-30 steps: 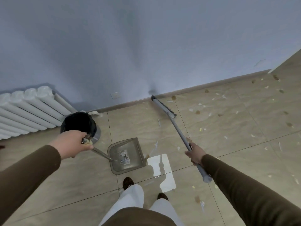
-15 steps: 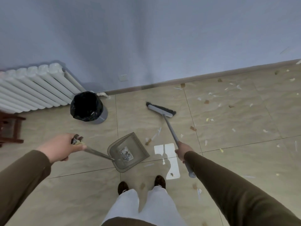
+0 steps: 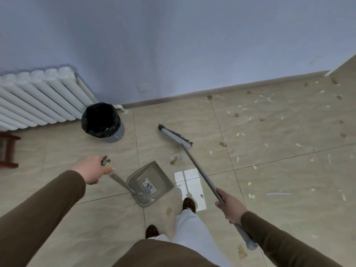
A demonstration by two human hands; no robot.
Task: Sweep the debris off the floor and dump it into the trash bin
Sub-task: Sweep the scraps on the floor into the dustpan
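My left hand (image 3: 91, 169) grasps the dustpan (image 3: 151, 184) handle; pan rests on the floor (image 3: 269, 170). Right hand (image 3: 230, 207) clenched around the broom (image 3: 176, 136) shaft, head down at 12 o'clock of the pan. Debris (image 3: 176, 158) between them; more scattered toward 2 o'clock. Trash bin (image 3: 101, 120) at 10 o'clock, beside the radiator (image 3: 38, 97).

**Floor layout by the wall**

The trash bin (image 3: 102, 120) stands before the radiator (image 3: 38, 97), against the wall. The dustpan (image 3: 150, 184) lies nearer the person, the broom head (image 3: 175, 136) to its right (behind a small debris clump (image 3: 176, 158)). Scattered debris (image 3: 269, 122) spreads farther right.
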